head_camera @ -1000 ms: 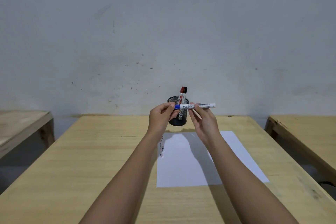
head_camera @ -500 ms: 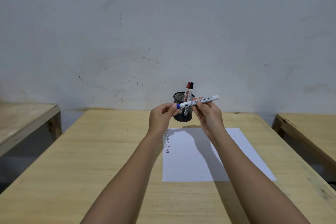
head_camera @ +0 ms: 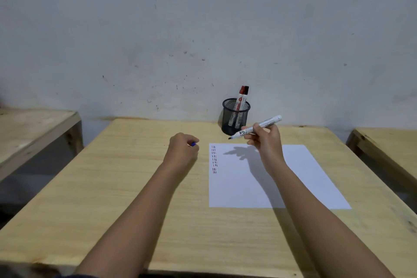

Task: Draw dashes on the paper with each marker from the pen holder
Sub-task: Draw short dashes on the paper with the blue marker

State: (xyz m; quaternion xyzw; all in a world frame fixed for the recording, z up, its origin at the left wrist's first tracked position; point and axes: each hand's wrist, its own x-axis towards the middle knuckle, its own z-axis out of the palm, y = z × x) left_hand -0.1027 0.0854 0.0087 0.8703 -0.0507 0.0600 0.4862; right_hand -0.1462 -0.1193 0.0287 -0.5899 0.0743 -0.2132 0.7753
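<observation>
My right hand (head_camera: 266,140) holds an uncapped white marker (head_camera: 259,126) in the air above the far edge of the white paper (head_camera: 270,178), its dark tip pointing left and down. Left of the paper, my left hand (head_camera: 182,149) is closed around the marker's blue cap (head_camera: 193,144), of which only an end shows. Two short columns of red and dark dashes (head_camera: 214,159) run down the paper's left edge. A black mesh pen holder (head_camera: 235,117) stands at the back of the table with a red-capped marker (head_camera: 239,98) and a black-capped marker (head_camera: 244,98) in it.
The wooden table (head_camera: 135,187) stands against a grey wall. Two other wooden tables flank it, one at the left (head_camera: 33,128) and one at the right (head_camera: 388,144), with gaps between.
The hands have pulled apart: the blue cap came off in my left hand, which moved left and down. My right hand carried the uncapped marker to the right, above the paper.
</observation>
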